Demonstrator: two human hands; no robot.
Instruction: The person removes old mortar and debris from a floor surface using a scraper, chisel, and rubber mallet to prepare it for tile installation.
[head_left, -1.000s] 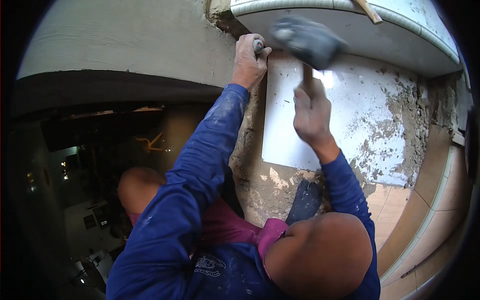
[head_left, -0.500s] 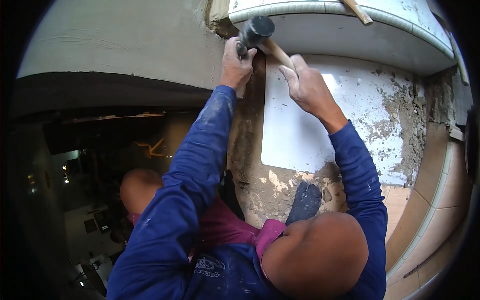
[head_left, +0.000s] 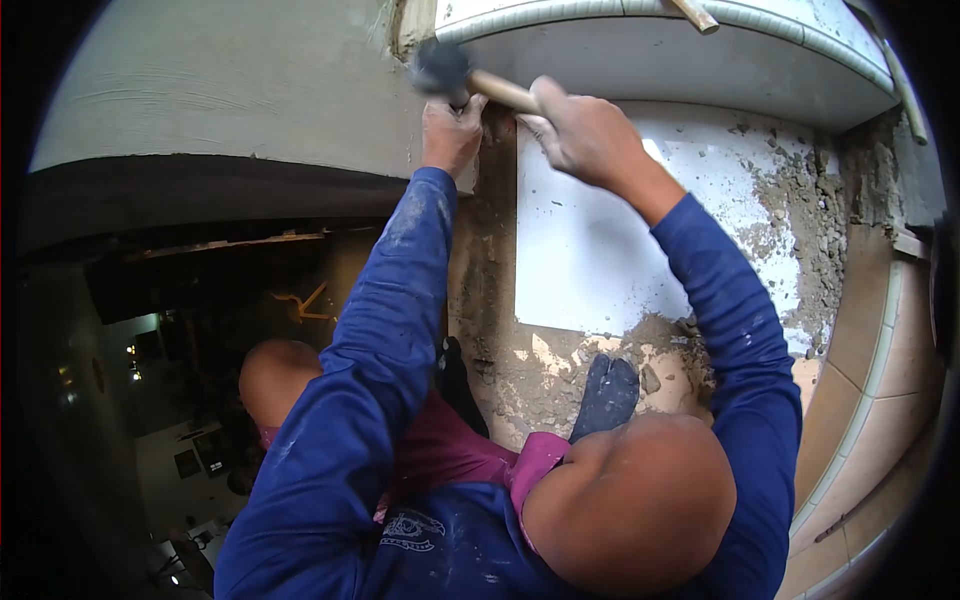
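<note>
My right hand [head_left: 590,135] is closed around the pale wooden handle of a mallet [head_left: 503,91]. Its black head, blurred by motion, is right over my left hand [head_left: 452,135]. The left fingers are wrapped around a chisel, its dark end mostly covered by the mallet head. That hand is at the corner where the grey plastered wall [head_left: 250,90] meets the rough, broken strip beside the white ledge.
A white-tiled ledge [head_left: 650,55] runs across the top, with a wooden stick [head_left: 695,14] on it. Below lies a white panel [head_left: 590,240] strewn with mortar crumbs. Rubble [head_left: 815,215] lies at its right side. My dark shoe [head_left: 607,393] stands on the dirty floor.
The mallet head has swung left and slightly down, over my left hand. My right hand has shifted left and up, and the view has moved a little.
</note>
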